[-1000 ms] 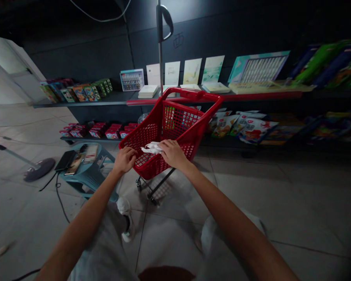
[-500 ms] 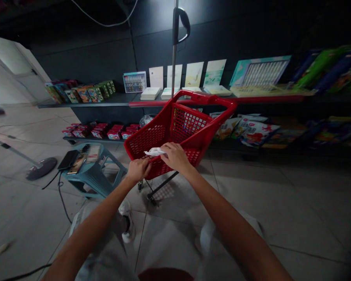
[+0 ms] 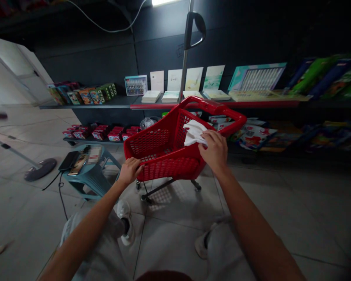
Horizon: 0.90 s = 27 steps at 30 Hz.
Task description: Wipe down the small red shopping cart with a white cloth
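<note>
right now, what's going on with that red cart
A person has both hands at the red shopping cart. The right hand holds a crumpled white cloth by the near side, toward the handle end. The left hand is on the near rim, toward the other end. The cart stands between a blue-green stool and the stocked shelves.

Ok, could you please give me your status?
Left hand rests on red cart. Right hand holds white cloth at the cart. Blue stool stands left.
</note>
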Available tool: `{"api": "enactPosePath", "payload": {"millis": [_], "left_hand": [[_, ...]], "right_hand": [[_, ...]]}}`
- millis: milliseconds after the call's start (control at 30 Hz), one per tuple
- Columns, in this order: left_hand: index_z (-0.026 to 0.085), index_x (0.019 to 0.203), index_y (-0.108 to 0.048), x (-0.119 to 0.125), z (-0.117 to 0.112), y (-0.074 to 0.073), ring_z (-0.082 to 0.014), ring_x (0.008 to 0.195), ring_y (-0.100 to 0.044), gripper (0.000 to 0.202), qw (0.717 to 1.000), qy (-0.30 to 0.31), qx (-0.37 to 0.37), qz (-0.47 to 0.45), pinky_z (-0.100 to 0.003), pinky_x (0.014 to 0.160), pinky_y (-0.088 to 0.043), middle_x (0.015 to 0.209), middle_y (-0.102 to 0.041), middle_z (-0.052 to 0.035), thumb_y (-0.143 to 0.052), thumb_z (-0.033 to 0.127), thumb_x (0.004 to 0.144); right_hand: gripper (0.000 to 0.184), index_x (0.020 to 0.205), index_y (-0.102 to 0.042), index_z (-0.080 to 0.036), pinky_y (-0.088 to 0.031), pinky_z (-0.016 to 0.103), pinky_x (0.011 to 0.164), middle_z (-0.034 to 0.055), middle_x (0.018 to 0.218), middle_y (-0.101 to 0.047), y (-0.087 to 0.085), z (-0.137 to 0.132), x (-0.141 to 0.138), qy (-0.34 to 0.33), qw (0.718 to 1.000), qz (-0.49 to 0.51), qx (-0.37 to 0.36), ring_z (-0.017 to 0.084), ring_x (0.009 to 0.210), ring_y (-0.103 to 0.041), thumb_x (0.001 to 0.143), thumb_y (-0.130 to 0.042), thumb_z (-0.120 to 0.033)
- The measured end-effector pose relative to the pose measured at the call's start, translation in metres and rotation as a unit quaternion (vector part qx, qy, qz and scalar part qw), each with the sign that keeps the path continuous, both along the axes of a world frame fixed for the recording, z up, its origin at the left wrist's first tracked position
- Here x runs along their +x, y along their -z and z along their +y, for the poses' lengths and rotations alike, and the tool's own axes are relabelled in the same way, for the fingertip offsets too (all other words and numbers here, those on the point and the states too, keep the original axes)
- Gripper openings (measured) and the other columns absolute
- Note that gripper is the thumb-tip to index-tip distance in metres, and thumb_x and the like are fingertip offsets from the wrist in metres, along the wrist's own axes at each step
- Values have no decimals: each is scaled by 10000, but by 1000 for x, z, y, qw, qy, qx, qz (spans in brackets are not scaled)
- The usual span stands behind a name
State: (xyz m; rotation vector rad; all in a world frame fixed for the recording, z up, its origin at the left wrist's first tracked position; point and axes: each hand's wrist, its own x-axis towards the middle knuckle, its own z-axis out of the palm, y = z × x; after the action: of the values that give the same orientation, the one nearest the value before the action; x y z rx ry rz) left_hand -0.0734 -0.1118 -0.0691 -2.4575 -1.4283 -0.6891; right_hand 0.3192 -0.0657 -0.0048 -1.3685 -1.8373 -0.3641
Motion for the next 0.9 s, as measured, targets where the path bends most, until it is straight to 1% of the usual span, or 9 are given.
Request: {"api": "enactPosePath", "payload": {"millis": [67, 133, 300, 433, 500, 600, 633, 767, 900], "left_hand": [[213, 1049, -647, 6, -7, 1, -255, 1147, -582, 194, 1000, -8, 19, -22, -402, 988, -452, 1127, -698, -97, -502, 342, 1038], [209, 1150, -634, 13, -13, 4, -262, 1227, -553, 202, 999, -22, 29, -37, -426, 1046, -434, 1224, -685, -105, -504, 314, 1037], [201, 1148, -624, 25, -18, 13, -267, 1017, -616, 210, 997, -78, 6, -23, -419, 919, -456, 1058, -716, -98, -536, 345, 1023], [209, 1073, -628, 25, -16, 13, -264, 963, -621, 180, 995, -102, -9, -5, -405, 861, -439, 1006, -711, -90, -553, 363, 1015], [207, 1070, -623, 24, -16, 13, -266, 970, -621, 173, 995, -102, -11, -1, -405, 858, -437, 1011, -707, -88, -559, 358, 1012], [197, 1129, -603, 24, -14, 17, -275, 994, -618, 197, 995, -99, -7, -2, -409, 868, -444, 1050, -700, -94, -581, 346, 1002], [190, 1162, -590, 24, -14, 19, -279, 1010, -618, 230, 995, -101, -4, -7, -410, 877, -448, 1081, -695, -102, -592, 350, 997], [164, 1242, -543, 22, -12, 26, -289, 1063, -612, 344, 993, -115, 5, -29, -414, 910, -458, 1164, -668, -144, -610, 385, 988], [175, 1204, -562, 24, -13, 26, -291, 1036, -606, 315, 993, -116, -2, -4, -418, 903, -454, 1129, -671, -137, -598, 407, 994]], "right_hand": [[334, 1205, -661, -170, -374, 457, 1087, 158, 1296, -657, -8, -2, -5, 45, 999, -7, -22, 314, 1257, -535, 896, -537, -190], [322, 1192, -667, -156, -358, 460, 1071, 171, 1225, -681, -14, -5, -15, 76, 996, -30, -48, 326, 1200, -550, 916, -523, -237], [271, 1048, -709, -160, -370, 428, 998, 166, 1059, -741, -19, -9, -64, 33, 975, -145, -163, 298, 1033, -637, 949, -502, -305], [349, 1145, -712, -149, -435, 396, 933, 188, 1112, -760, -23, -3, -115, -13, 930, -212, -301, 284, 1023, -714, 1000, -428, -290], [376, 1212, -706, -147, -472, 372, 872, 206, 1169, -751, -27, 6, -145, -58, 894, -232, -379, 297, 1041, -733, 1002, -413, -252], [340, 1155, -746, -129, -494, 311, 794, 202, 1206, -746, -27, 23, -194, -214, 816, -270, -464, 293, 1050, -738, 961, -471, -177], [316, 1120, -760, -143, -494, 277, 792, 165, 1204, -756, -25, 28, -210, -255, 797, -276, -473, 260, 1038, -739, 942, -498, -153], [361, 1082, -781, -174, -497, 204, 825, 51, 1197, -774, -9, 42, -247, -352, 759, -253, -485, 170, 996, -723, 854, -526, -56], [453, 1102, -781, -154, -514, 221, 831, 41, 1141, -789, 7, 55, -243, -401, 733, -224, -501, 174, 958, -717, 784, -488, -21]]}}
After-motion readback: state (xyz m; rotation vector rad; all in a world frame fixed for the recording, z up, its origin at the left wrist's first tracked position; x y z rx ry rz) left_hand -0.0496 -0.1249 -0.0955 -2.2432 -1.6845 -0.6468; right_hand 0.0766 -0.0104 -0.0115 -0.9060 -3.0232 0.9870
